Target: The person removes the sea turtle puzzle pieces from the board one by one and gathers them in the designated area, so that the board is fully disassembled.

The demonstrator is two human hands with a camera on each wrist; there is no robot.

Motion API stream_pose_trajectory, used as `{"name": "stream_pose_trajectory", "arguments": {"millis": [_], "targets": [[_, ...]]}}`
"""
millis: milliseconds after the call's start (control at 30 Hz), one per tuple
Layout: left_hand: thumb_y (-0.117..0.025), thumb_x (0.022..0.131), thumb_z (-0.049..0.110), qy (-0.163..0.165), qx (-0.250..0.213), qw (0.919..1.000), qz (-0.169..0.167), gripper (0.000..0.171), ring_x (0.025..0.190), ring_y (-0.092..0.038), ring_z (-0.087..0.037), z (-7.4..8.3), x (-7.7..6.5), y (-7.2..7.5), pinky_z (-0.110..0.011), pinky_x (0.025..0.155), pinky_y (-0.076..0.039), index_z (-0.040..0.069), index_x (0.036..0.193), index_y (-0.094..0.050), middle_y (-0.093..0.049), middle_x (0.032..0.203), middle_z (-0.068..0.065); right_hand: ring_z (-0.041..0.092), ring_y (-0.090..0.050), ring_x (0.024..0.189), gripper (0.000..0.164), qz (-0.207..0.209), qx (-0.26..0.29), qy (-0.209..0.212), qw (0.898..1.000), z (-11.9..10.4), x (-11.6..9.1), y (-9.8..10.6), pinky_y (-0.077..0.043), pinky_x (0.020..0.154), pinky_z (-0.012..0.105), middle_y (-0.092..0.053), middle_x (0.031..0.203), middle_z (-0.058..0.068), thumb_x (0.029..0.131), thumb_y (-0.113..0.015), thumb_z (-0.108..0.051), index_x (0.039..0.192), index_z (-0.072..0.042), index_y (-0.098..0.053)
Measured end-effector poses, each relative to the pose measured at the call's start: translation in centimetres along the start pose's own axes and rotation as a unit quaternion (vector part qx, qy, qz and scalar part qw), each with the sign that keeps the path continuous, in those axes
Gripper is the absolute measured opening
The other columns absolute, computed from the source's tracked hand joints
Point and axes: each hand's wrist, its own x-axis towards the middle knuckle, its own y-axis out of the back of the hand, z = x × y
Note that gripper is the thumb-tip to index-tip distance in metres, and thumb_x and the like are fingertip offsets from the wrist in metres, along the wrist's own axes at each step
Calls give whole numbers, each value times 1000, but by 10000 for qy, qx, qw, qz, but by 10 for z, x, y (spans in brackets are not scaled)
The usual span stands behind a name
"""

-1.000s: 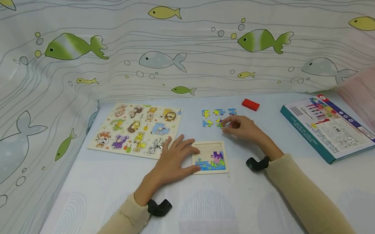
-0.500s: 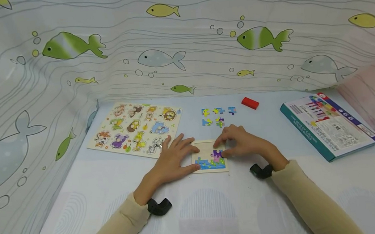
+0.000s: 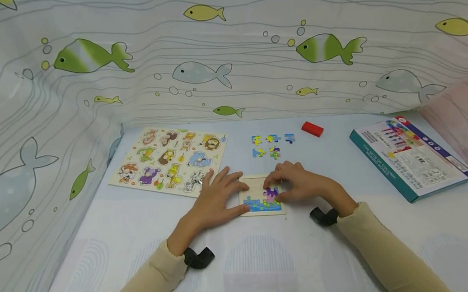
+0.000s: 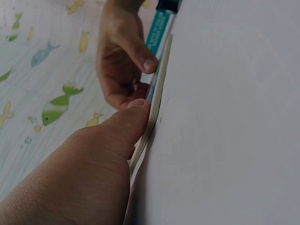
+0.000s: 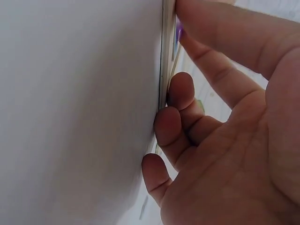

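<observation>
A small wooden puzzle tray (image 3: 262, 214) lies on the table with blue and purple-pink jigsaw pieces (image 3: 258, 205) fitted along its bottom and right side. My left hand (image 3: 215, 202) rests spread at the tray's left side, its thumb and index finger touching the rim. Over the tray's right side, my right hand (image 3: 305, 182) pinches a puzzle piece between thumb and index finger. Just a purple bit of that piece (image 5: 179, 31) and its thin edge show in the right wrist view. Behind the tray, several loose jigsaw pieces (image 3: 273, 138) lie in two rows.
An animal puzzle board (image 3: 182, 157) lies at the back left, close to my left fingertips. A red block (image 3: 312, 129) sits behind the loose pieces. To the right is a flat teal-edged box (image 3: 414, 160). Fish-printed cloth (image 3: 261, 67) rises behind the table.
My right hand has come from the loose pieces toward me to the tray's right side, bringing a piece from the front row. The left hand has stayed on the tray's edge.
</observation>
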Motion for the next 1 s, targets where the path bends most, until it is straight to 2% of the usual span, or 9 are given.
{"name": "stream_pose_trajectory", "arguments": {"millis": [467, 700, 900, 1000], "targets": [[-65, 90, 60, -2, -82, 10000, 21, 47, 155, -28, -36, 1, 1, 1, -67, 121, -8, 34, 129, -63, -48, 158, 0, 16, -49, 103, 36, 108, 266, 64, 9996, -4, 0, 1, -32, 87, 40, -63, 101, -7, 83, -78, -13, 114, -28, -71], [-65, 90, 61, 25, -86, 10000, -11, 47, 156, -27, -35, 1, 0, 1, -66, 121, -7, 34, 129, -62, -47, 158, 1, 13, -54, 103, 34, 41, 331, 31, 9994, -5, 0, 1, -33, 89, 40, -66, 106, -9, 85, -79, -15, 116, -25, -72], [-65, 90, 60, -25, -89, 9999, 41, 47, 155, -28, -36, 1, 0, 1, -67, 121, -8, 34, 129, -63, -48, 158, 0, 13, -54, 102, 35, -46, 290, -24, 9996, -6, 0, 1, -36, 94, 40, -66, 109, -9, 86, -79, -17, 120, -24, -72], [-65, 91, 60, -37, -101, 9999, 33, 47, 155, -28, -36, 1, 0, 1, -67, 121, -8, 34, 129, -63, -47, 158, 0, 13, -55, 101, 36, -60, 322, 37, 9995, -5, 0, 1, -42, 95, 38, -66, 110, -8, 86, -78, -16, 121, -22, -72]]}}
